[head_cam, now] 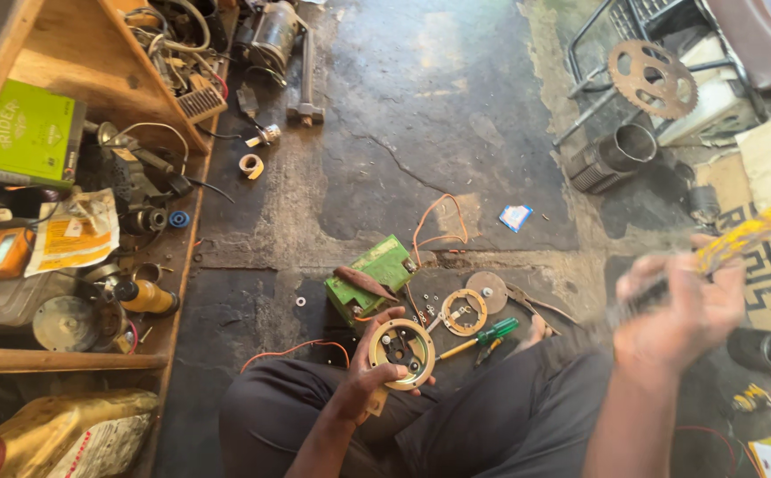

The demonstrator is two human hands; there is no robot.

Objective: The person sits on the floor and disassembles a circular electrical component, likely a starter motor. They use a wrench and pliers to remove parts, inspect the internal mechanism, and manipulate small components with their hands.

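My left hand (361, 370) holds a round yellowish ring-shaped plate (401, 352) with dark parts inside it, above my lap. Raised at the right and blurred by motion, my right hand (676, 312) grips a long tool with a yellow handle (748, 232) that points up to the right. On the floor in front of me lie a second ring plate (463, 312), a round metal disc (487, 291), a green-handled screwdriver (490, 335), a green box (373, 273) with a brown-handled tool (363, 282) on it, and small screws.
A wooden shelf (84, 71) at the left holds a green box, wires, a meter and motor parts. A gold oil bottle (67, 434) lies below. A rusty sprocket (651, 78), a finned cylinder (611, 158) and a metal frame stand at the far right. Orange wire (439, 221) loops on the cracked floor.
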